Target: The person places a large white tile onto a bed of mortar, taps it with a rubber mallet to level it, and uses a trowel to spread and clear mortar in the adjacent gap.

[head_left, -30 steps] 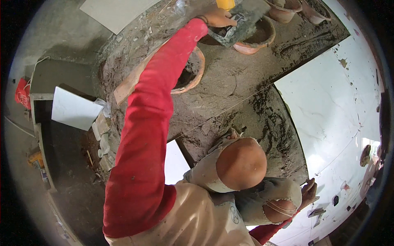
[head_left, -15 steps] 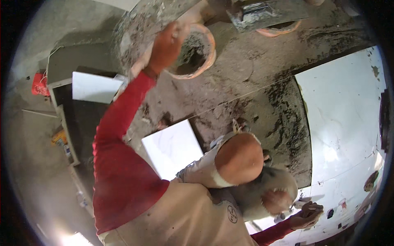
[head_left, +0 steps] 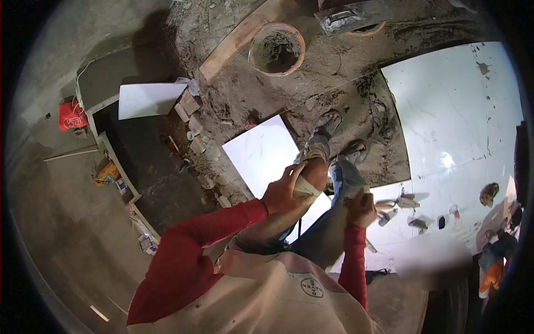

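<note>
My left hand (head_left: 280,195) is closed on the rolled-up left trouser leg (head_left: 306,187) just below the bare knee, thumb and fingers around the cloth. At the other knee my right hand (head_left: 360,210) has its fingers curled onto the right trouser leg (head_left: 346,179), which hangs lower. Both feet, in sandals, stand on the rough grey mortar (head_left: 384,147). Beside the left leg lies a loose white square tile (head_left: 261,153). Part of another white surface shows between the legs.
Laid white tiles (head_left: 456,106) cover the right side, with small tools (head_left: 409,201) and scraps on them. Ahead stand a mortar bucket (head_left: 302,51), a plank (head_left: 240,42) and a flat trowel (head_left: 356,18). A string crosses the mortar. A dark recess (head_left: 161,161) lies left; another person (head_left: 492,273) is far right.
My left hand has come back from beside the bucket to the left trouser leg. My right hand has moved from over the tiles to the right trouser leg. My body has risen.
</note>
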A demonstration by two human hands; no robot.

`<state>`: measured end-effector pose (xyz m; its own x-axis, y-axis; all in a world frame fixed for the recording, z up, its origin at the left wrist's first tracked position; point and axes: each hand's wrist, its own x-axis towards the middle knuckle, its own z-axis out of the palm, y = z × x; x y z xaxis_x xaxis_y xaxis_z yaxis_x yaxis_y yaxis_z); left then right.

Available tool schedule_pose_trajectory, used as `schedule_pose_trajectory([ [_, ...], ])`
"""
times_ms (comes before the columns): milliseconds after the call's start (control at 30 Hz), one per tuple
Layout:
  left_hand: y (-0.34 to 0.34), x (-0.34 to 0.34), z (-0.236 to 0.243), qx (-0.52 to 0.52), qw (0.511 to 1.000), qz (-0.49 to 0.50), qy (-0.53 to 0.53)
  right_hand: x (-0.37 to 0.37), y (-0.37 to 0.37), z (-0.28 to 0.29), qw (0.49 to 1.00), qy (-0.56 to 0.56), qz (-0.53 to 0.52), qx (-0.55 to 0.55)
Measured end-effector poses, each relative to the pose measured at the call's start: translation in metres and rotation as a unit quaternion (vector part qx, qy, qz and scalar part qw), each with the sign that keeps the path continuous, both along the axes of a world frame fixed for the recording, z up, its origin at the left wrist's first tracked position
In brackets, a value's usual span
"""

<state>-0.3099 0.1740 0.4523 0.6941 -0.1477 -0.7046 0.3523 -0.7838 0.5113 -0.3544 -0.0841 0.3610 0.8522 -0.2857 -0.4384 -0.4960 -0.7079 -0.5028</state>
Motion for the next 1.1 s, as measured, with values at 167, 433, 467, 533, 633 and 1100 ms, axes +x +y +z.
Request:
schedule_pose_trajectory([
  [167, 0.012, -0.029, 0.026, 0.044, 0.997, 0.06, -0.007, -0.006, 0.025, 0.017, 0.993, 0.11, 0.036, -0.022],
  [433, 0.096, 0.022, 0.103, 0.062, 0.986, 0.138, -0.069, -0.002, 0.068, 0.021, 0.974, 0.217, 0.038, -0.057],
  [467, 0.11, 0.023, 0.105, 0.064, 0.987, 0.13, -0.076, 0.0, 0.074, 0.018, 0.975, 0.212, 0.031, -0.052],
  [533, 0.149, 0.02, 0.09, 0.142, 0.978, 0.109, -0.104, 0.002, 0.09, 0.004, 0.966, 0.249, 0.02, -0.067],
  [633, 0.214, 0.008, 0.043, 0.258, 0.963, 0.001, -0.084, 0.034, 0.137, -0.024, 0.984, 0.167, -0.054, -0.019],
  [1100, 0.385, 0.18, -0.029, 0.191, 0.978, -0.068, 0.045, 0.319, 0.554, -0.234, 0.99, 0.036, 0.104, -0.093],
])
